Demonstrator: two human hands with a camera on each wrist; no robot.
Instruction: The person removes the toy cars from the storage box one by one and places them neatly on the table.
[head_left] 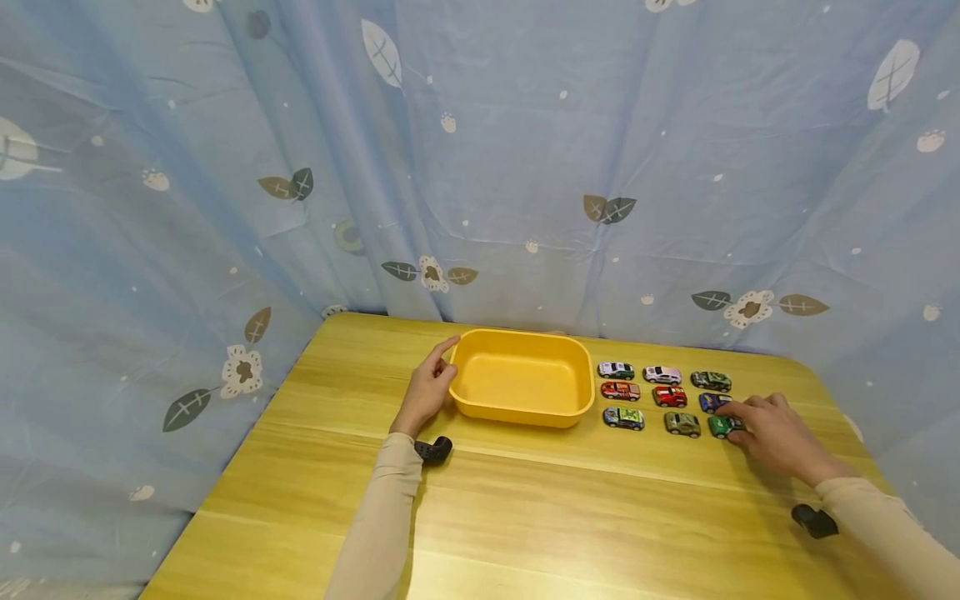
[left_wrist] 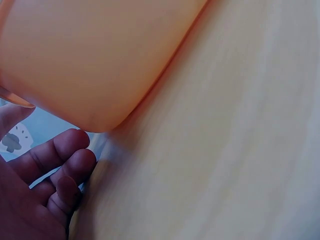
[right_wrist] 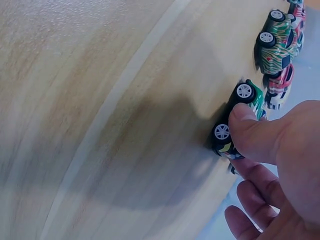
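Note:
At its left end, the yellow plastic bin [head_left: 522,382] meets my left hand [head_left: 427,390]; a finger touches the bin wall [left_wrist: 100,65] just under the lip, the others loosely bent beside it. My right hand [head_left: 776,433] pinches a green toy car [head_left: 723,427] at the near right corner of a grid of small cars. In the right wrist view, my thumb presses the wheel side of that car [right_wrist: 243,96], and the fingers behind it are partly hidden. A blue toy car [head_left: 712,402] lies just beyond my fingertips.
Several more toy cars stand in rows right of the bin, among them an olive car [head_left: 682,424], a red car [head_left: 670,396] and a camouflage car [head_left: 711,381]. A blue patterned curtain [head_left: 525,167] hangs behind the wooden table [head_left: 540,500].

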